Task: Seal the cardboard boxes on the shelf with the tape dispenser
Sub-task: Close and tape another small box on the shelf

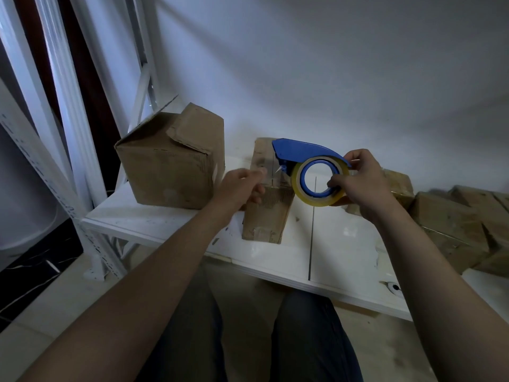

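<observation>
The white shelf (344, 252) runs from left to right, and its near edge is just in front of the person's legs. On the right, the near part of the shelf is bare, so there is room to move. A white wall (330, 78) stands close behind at the far side. A big box (170, 166) sits by the shelf's left edge, with its top flaps partly up. A pile of boxes (454, 224) lies at the right. Between them is a thin box (268, 205), a small gap away from the big box. Its long side runs from near to far.

The blue tape dispenser (305, 153) is up in the air over the thin box's right side. It lies long from left to right, and its nose points left. The roll of tape (316, 201) is at its right end. The right hand (363, 186) grips the dispenser there, fingers curled round the roll, so most of the dispenser sticks out to the left of the hand. The left hand (239, 188) is blurry, with bent fingers by the thin box, left of the nose, and I cannot tell if it holds anything
</observation>
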The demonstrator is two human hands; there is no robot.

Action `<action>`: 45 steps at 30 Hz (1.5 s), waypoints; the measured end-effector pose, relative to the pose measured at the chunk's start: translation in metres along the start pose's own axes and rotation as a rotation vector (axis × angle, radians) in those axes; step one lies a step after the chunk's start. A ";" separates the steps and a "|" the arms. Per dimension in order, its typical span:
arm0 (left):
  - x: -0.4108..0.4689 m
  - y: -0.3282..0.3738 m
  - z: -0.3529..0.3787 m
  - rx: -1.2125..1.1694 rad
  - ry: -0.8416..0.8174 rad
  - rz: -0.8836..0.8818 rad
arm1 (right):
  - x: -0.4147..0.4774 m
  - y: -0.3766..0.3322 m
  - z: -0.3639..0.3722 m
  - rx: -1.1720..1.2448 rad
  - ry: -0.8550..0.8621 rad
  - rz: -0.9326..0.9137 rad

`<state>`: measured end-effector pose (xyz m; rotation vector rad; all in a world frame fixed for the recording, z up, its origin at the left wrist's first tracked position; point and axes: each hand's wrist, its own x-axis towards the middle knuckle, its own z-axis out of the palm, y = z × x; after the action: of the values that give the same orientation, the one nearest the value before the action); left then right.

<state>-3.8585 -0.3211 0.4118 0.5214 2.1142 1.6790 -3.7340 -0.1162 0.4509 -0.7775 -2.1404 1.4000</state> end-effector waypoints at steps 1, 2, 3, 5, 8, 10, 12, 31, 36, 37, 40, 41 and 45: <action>-0.003 0.002 0.004 -0.058 -0.054 -0.117 | 0.000 0.000 0.000 0.001 -0.001 -0.002; -0.004 0.003 0.007 -0.107 -0.122 -0.225 | -0.001 -0.001 0.000 0.003 -0.001 -0.005; -0.004 0.004 0.010 -0.145 -0.200 -0.309 | -0.001 -0.001 0.000 0.005 -0.002 -0.007; -0.002 0.005 0.014 -0.238 -0.296 -0.399 | -0.002 -0.002 0.001 0.008 -0.003 -0.011; 0.000 0.010 0.016 -0.385 -0.276 -0.423 | -0.002 -0.001 0.001 0.004 -0.004 -0.030; 0.001 0.017 0.015 -0.477 -0.253 -0.442 | -0.002 0.000 0.000 -0.005 -0.006 -0.057; 0.004 0.019 0.012 -0.486 -0.221 -0.432 | -0.002 0.001 0.000 -0.002 -0.003 -0.081; 0.009 0.044 -0.006 0.359 0.105 -0.044 | 0.000 0.028 -0.020 -0.146 -0.244 -0.604; 0.004 0.027 -0.008 0.284 0.110 0.069 | 0.012 0.028 -0.030 -0.261 -0.265 -0.777; 0.004 0.025 -0.006 0.278 0.112 0.083 | 0.014 0.028 -0.030 -0.277 -0.254 -0.803; 0.004 0.021 -0.008 0.200 0.159 0.093 | 0.018 0.035 -0.037 -0.273 -0.171 -0.853; 0.006 0.017 -0.014 0.161 0.190 0.098 | 0.020 0.039 -0.042 -0.265 -0.127 -0.851; 0.009 -0.006 -0.035 0.174 0.205 0.096 | 0.025 0.061 -0.065 -0.365 -0.057 -0.864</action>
<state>-3.8846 -0.3471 0.4130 0.5289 2.4343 1.6717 -3.6972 -0.0368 0.4204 0.1172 -2.3544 0.5923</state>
